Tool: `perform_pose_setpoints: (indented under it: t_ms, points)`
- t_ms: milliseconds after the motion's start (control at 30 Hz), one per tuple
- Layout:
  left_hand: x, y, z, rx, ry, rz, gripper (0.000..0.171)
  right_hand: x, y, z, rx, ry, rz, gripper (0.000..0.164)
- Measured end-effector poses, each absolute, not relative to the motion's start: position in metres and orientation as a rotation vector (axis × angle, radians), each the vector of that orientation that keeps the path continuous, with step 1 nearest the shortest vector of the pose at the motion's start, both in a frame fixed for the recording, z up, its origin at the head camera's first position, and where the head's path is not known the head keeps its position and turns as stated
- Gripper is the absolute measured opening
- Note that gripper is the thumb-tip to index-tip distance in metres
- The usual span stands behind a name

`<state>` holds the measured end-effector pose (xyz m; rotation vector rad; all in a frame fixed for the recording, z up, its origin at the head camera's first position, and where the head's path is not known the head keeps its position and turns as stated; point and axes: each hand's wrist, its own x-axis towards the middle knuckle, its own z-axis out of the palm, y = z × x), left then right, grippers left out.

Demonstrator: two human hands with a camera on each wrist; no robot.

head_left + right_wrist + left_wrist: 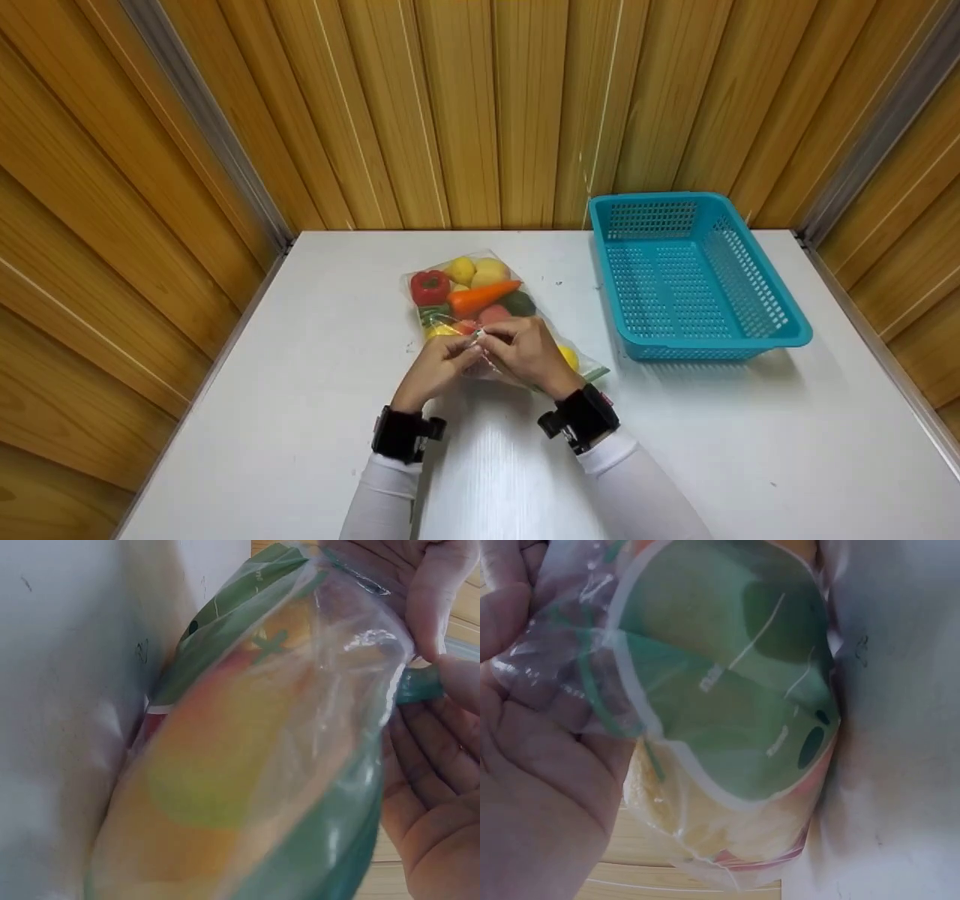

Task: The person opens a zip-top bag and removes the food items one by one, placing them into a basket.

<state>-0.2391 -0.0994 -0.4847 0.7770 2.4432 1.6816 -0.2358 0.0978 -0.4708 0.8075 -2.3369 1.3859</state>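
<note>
A clear plastic zip bag (480, 294) with green print lies on the white table, full of produce. Through the plastic show a red bell pepper (430, 287), an orange carrot (483, 298), a dark green item (517, 303) and yellow pieces. My left hand (436, 367) pinches the bag's near edge between thumb and fingers. Right beside it, my right hand (534, 358) pinches the same edge; in the right wrist view a green strip (421, 684) of the bag's mouth sits at its fingertips. Whether the mouth is sealed there cannot be told.
A teal perforated plastic basket (694, 292) stands at the right of the white table (300, 420), with nothing seen inside. Wood-look panels (465, 112) rise behind the table and along both sides.
</note>
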Motion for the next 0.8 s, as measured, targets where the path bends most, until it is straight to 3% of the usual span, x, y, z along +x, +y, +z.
perform_pose_setpoints:
  t_ms: [167, 800]
  points:
    - [-0.2393, -0.1008, -0.4829, 0.865, 2.441, 1.643, 0.022, -0.2346, 0.0979, -0.47, 0.77, -2.354, 1.412, 0.009]
    - [-0.2393, -0.1003, -0.4841, 0.786, 2.437, 1.745, 0.027, -0.2316, 0.1027, -0.4674, 0.756, -2.383, 1.481, 0.01]
